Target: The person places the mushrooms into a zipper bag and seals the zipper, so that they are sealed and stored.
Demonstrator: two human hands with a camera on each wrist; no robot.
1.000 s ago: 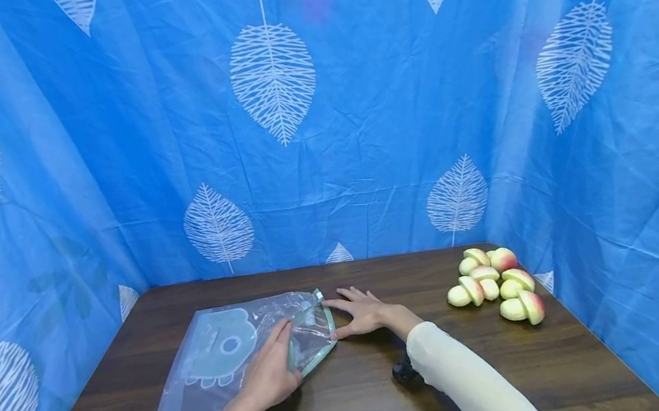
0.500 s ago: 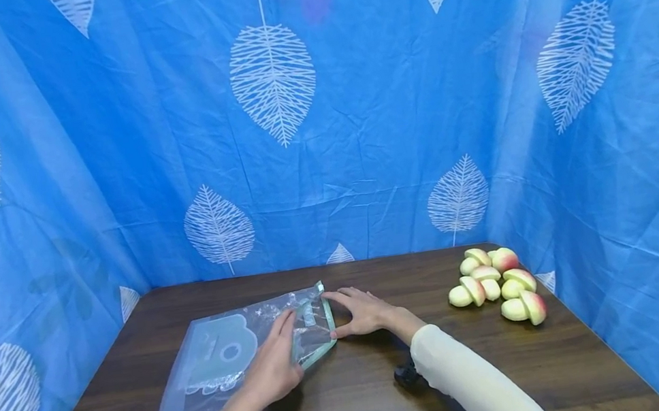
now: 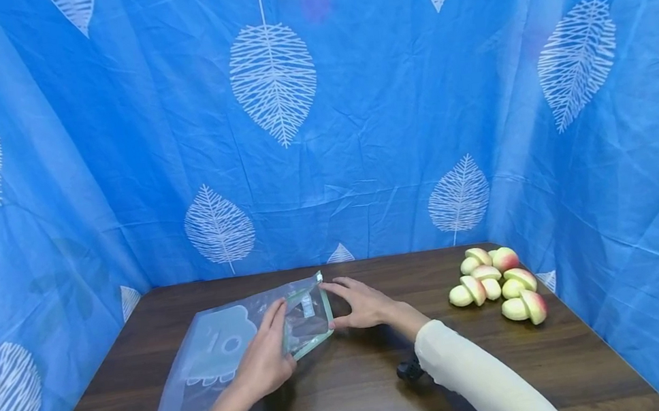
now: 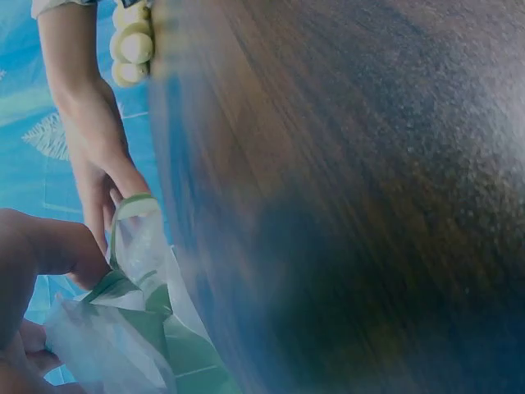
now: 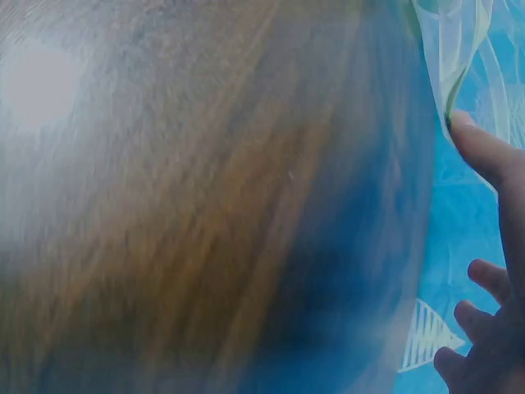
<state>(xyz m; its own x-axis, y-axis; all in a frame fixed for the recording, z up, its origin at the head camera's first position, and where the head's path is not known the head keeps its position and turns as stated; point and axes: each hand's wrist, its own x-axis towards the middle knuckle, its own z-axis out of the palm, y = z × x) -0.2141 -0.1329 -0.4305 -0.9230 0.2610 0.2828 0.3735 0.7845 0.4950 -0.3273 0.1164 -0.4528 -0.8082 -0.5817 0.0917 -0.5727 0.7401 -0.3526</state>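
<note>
A clear plastic zip bag with a mint-green edge and a pale green cartoon print lies slanted on the table, its mouth end raised and parted. My left hand grips one side of the mouth, fingers above and thumb nearer me. At the other side, my right hand touches the green rim with thumb and forefinger spread apart. In the right wrist view a fingertip presses at the bag's lip, the other fingers loosely bent. The left wrist view shows folded green-edged film beside the left fingers.
Several mushroom-shaped pieces with cream stems and pink-tinged caps sit in a group at the right of the brown wooden table. Blue leaf-print cloth hangs behind and on both sides. A black object shows beneath the right forearm.
The bag's mouth end has risen slightly and its opening looks squarer. My left hand has shifted a little left and up; my right fingertips have stayed at the rim.
</note>
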